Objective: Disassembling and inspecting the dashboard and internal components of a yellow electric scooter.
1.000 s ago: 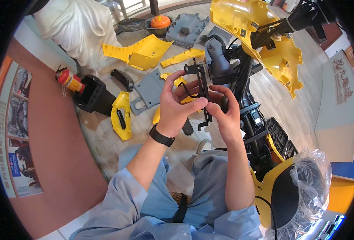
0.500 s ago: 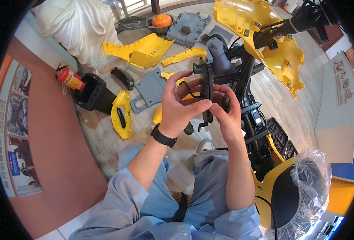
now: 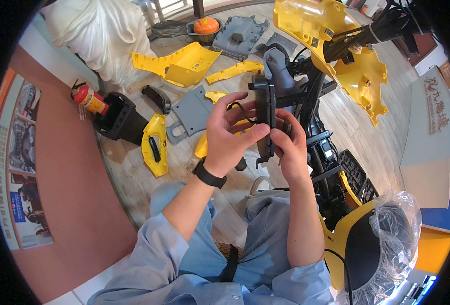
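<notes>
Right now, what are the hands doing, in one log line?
left hand: holding black part | right hand: holding black part | nearby: grey panel, fire extinguisher

Pale plank floor (image 3: 370, 152), reddish-brown wall (image 3: 83, 203) with a photo poster (image 3: 30, 168) at left, whitish partition (image 3: 420, 152) at right

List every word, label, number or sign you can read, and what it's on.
Pale panel: large reddish-brown characters, wording not copied here; smaller lines too small to read.
Fire extinguisher: label too small to read.
Wall poster: edge characters too blurred to read surely.
Held black part: no lettering visible.
</notes>
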A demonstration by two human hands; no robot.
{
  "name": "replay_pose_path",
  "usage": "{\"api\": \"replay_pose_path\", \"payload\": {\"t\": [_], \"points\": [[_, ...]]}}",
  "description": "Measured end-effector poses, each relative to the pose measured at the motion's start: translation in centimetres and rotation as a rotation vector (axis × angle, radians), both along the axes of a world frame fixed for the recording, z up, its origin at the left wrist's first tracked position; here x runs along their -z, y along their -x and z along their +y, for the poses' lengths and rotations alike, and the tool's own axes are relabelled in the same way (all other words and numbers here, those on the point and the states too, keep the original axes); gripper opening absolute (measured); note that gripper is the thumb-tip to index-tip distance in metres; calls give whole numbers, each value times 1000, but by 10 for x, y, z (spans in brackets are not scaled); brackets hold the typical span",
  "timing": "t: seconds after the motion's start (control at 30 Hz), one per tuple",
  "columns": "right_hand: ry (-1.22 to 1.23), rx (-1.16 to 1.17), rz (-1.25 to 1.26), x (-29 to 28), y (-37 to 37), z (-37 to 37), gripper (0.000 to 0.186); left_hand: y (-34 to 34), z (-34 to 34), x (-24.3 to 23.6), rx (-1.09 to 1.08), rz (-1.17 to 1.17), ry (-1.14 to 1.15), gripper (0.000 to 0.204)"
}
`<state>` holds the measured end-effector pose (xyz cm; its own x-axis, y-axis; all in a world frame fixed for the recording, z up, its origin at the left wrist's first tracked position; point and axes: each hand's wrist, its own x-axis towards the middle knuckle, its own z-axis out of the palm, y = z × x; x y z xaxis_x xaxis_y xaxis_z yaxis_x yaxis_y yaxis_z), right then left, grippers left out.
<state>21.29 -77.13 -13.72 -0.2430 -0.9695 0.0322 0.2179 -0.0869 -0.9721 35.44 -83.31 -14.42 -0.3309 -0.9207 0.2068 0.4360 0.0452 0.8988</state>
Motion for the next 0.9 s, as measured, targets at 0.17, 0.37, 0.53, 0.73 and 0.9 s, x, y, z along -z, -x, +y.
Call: {"api": "replay_pose_path", "payload": {"t": [0.17, 0.37, 0.53, 0.73, 0.9], "points": [[-111, -13, -209, 15, 7, -3, 51, 2, 3, 6, -30, -42, 102, 72], [-123, -71, -392, 7, 2, -2, 50, 1, 4, 8, -40, -60, 113, 71], [114, 201, 228, 13, -12, -4, 55, -1, -2, 5, 115, 142, -71, 67], [174, 239, 337, 5, -23, 0, 57, -7, -10, 5, 196, 211, -98, 65], [147, 253, 331, 3, -23, 2, 56, -7, -11, 10, 214, 236, -87, 62]]}}
